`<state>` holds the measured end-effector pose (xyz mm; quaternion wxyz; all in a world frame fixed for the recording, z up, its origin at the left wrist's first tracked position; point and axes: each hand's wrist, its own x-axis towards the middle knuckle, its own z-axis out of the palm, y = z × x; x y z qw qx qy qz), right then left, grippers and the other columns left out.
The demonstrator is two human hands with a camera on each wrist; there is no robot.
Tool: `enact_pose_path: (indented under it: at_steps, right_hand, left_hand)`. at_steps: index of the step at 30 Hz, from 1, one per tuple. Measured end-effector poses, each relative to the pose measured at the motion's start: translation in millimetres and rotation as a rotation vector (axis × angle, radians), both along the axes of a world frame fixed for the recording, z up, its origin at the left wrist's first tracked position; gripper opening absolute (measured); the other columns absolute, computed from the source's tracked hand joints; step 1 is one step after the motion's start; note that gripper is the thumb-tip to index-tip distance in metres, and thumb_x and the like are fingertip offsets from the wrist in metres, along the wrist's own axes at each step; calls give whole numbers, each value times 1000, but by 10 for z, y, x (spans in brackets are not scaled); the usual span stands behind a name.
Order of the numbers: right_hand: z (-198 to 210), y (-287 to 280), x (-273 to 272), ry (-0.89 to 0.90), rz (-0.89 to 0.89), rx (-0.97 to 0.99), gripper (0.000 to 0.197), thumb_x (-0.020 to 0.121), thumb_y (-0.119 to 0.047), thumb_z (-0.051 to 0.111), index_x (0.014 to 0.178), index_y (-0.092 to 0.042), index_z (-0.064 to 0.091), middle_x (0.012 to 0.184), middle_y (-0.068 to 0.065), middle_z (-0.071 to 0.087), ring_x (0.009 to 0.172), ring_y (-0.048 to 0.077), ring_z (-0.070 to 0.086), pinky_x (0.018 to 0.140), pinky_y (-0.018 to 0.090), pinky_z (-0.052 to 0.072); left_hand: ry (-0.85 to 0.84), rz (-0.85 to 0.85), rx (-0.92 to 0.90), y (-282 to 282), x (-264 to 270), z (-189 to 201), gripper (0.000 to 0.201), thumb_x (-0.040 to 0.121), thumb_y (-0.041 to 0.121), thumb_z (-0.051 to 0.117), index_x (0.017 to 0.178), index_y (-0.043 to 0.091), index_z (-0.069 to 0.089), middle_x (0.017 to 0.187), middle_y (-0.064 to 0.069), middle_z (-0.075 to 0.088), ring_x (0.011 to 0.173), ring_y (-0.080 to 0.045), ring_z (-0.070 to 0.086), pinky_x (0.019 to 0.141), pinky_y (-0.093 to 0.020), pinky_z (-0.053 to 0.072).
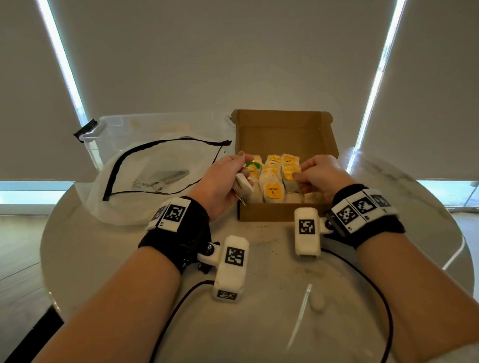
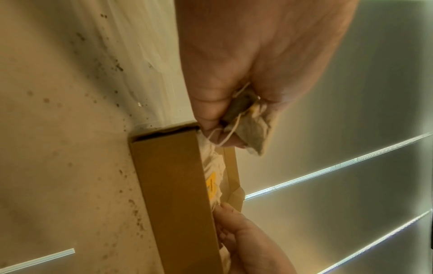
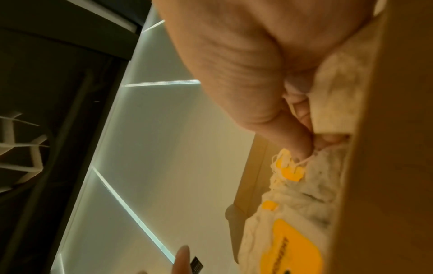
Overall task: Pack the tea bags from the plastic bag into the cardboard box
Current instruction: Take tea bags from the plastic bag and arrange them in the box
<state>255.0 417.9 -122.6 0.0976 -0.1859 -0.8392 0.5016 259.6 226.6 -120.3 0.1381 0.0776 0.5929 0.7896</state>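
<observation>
Several tea bags (image 1: pixel 272 179), pale paper pouches with yellow tags, stand packed in rows inside the open cardboard box (image 1: pixel 282 128) on the worktop (image 1: pixel 268 305). The left hand (image 1: pixel 218 182) pinches one loose tea bag (image 2: pixel 251 128), string trailing, at the box's left edge. The right hand (image 1: pixel 320 173) pinches a packed bag in the right row. The emptied plastic bag (image 1: pixel 148 173) lies left of the box.
</observation>
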Motion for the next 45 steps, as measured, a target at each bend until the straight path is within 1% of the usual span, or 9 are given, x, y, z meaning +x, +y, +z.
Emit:
enact_pose_path:
  at_steps: [4, 7, 10, 17, 22, 25, 30, 42, 45]
  right_hand:
    - [-51, 5, -28, -4, 10, 27, 8, 84, -5, 67, 83, -9, 60, 87, 11, 63, 69, 15, 60, 70, 28, 56]
    - [-9, -6, 13, 51, 21, 81, 4, 85, -11, 67, 85, -9, 64, 88, 9, 62, 69, 13, 56, 67, 26, 54]
    - [122, -103, 138, 239, 43, 192, 9, 86, -23, 66, 82, -17, 62, 89, 0, 62, 79, 12, 56, 67, 24, 48]
    - [332, -600, 507, 267, 509, 157, 13, 84, -33, 65, 86, -21, 62, 79, -10, 60, 57, -7, 55, 48, 6, 40]
    - [311, -519, 414, 255, 342, -1, 6, 86, -9, 64, 86, -14, 61, 83, 2, 63, 69, 9, 60, 61, 20, 53]
    - [340, -428, 381, 259, 253, -248, 14, 89, 2, 55, 90, -11, 59, 85, 7, 62, 64, 14, 60, 53, 21, 53]
    - [346, -358, 346, 253, 196, -292, 21, 91, 6, 49, 93, -13, 56, 89, 9, 64, 62, 17, 61, 53, 25, 54]
    - [335, -451, 374, 217, 401, -339, 32, 85, 15, 54, 107, -9, 53, 96, 9, 60, 79, 17, 67, 62, 25, 59]
    - [329, -453, 378, 172, 435, -224, 41, 80, 21, 49, 103, -12, 55, 103, 12, 59, 95, 24, 62, 76, 32, 57]
  left_hand:
    - [-52, -3, 96, 8, 48, 30, 25, 101, 29, 39, 105, 13, 57, 71, -1, 59, 56, -8, 63, 67, -28, 54]
    - [-110, -9, 147, -6, 42, 43, 27, 101, 30, 39, 117, 14, 53, 106, -14, 60, 98, -28, 65, 92, -44, 50]
    - [-143, -21, 205, -8, 29, 47, 24, 101, 26, 40, 120, 15, 49, 113, -17, 55, 109, -33, 57, 92, -42, 48]
    - [-109, -67, 239, 2, 21, 35, 29, 103, 27, 35, 121, 9, 49, 115, -18, 57, 110, -28, 56, 95, -38, 46]
    - [-122, -42, 243, -11, 18, 38, 20, 102, 22, 39, 113, 11, 52, 114, -18, 54, 98, -26, 60, 75, -35, 58]
    - [-132, -31, 242, -3, 19, 36, 21, 102, 20, 39, 111, 9, 54, 107, -18, 56, 83, -21, 60, 66, -32, 60]
    - [-105, -15, 155, -13, 11, 39, 20, 101, 24, 41, 102, 13, 58, 85, -7, 51, 64, -11, 47, 50, -19, 43]
    - [64, -4, 52, 2, 40, 42, 11, 92, 12, 57, 102, 11, 61, 76, -2, 54, 56, -6, 44, 41, -14, 36]
    - [75, -3, 37, 4, 48, 57, 16, 94, 15, 55, 106, 7, 62, 76, -1, 55, 56, -5, 43, 42, -14, 35]
